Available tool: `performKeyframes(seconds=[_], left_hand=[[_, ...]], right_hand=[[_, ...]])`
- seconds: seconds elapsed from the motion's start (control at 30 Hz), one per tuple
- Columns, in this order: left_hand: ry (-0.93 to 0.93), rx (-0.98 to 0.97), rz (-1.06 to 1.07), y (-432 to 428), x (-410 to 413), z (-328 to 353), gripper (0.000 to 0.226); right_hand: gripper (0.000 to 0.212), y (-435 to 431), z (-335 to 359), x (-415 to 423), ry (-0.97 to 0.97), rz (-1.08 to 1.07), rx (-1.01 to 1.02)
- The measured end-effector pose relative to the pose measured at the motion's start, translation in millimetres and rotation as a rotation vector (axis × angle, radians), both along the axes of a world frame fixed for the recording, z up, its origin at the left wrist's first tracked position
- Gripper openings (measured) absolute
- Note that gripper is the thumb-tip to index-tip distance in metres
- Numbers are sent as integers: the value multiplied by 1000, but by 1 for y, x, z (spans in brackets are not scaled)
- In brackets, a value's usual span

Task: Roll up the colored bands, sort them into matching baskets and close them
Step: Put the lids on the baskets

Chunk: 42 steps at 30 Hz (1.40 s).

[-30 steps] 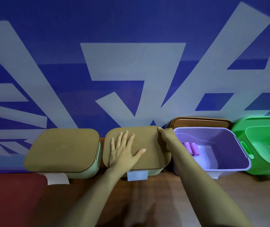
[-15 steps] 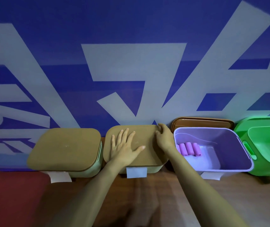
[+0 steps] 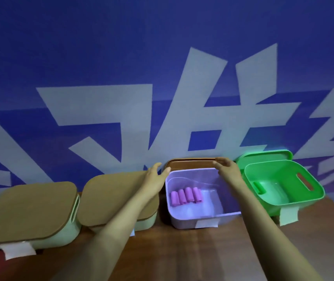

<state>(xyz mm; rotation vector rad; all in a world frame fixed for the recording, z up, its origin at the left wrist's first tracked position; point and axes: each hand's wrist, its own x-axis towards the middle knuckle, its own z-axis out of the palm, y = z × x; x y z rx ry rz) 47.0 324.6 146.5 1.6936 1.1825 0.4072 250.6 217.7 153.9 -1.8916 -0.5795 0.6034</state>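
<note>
Right now your left grip is up at the left end of the brown lid, fingers straight and thumb spread wide; the thumb tip sits at the lid's corner, but motion blur hides whether it touches. Your right grip is at the lid's upper right corner, fingers laid along its top edge and thumb tucked just beneath, pinching that edge

The brown lid stands on its long edge at the back of the worktop, leaning against the blue wall, directly behind the purple basket. That basket is uncovered, and four pink rolls lie side by side on the left part of its floor

At the worktop's right end the green basket is tilted and uncovered, with its green lid propped behind it against the wall. Toward the left end, the far-left closed basket and the second closed basket both wear tan lids; your left forearm crosses over the second one. White labels hang from the baskets' front walls
</note>
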Motion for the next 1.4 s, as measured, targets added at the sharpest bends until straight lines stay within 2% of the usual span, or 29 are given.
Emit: performKeyframes(seconds=[0.1,0.23,0.27,0.37,0.47,0.53,0.67,0.7,0.83,1.0,1.13,1.23,1.3,1.37,1.4], left_hand=[[-114,-165,90,-2,37,0,60],[-79,-189,214,2,69,-13,56],[-71,-198,247,4,74,-18,57],[-63,-231,320,11,85,-27,55],[-48,-260,335,21,92,-35,55],[-23,-276,325,25,92,-40,60],[20,-300,311,34,87,-52,91],[31,-274,307,33,87,-48,91],[46,-149,287,25,86,-33,77],[-101,-53,337,8,77,-15,59],[-267,-70,398,-17,63,-4,41],[-305,-34,468,-43,54,1,42],[-335,-28,496,-58,48,-1,30],[-385,-74,491,-69,40,-5,13],[-403,-99,475,-74,36,-8,15]], right_hand=[[40,-14,-2,45,22,-58,-30],[48,-14,-16,79,78,-55,-85],[44,-11,-20,84,90,-41,-96],[15,-3,-32,93,125,40,-142],[34,6,-46,100,144,86,-201],[44,11,-55,105,173,93,-212],[45,14,-57,108,206,96,-211],[44,14,-56,108,209,85,-194],[35,10,-42,109,197,36,-102],[30,-12,-5,103,171,-40,57],[24,-37,16,87,182,-88,191],[24,-53,15,75,200,-134,242],[20,-63,12,67,256,-156,268],[27,-73,6,59,323,-155,288],[33,-77,2,56,342,-149,289]])
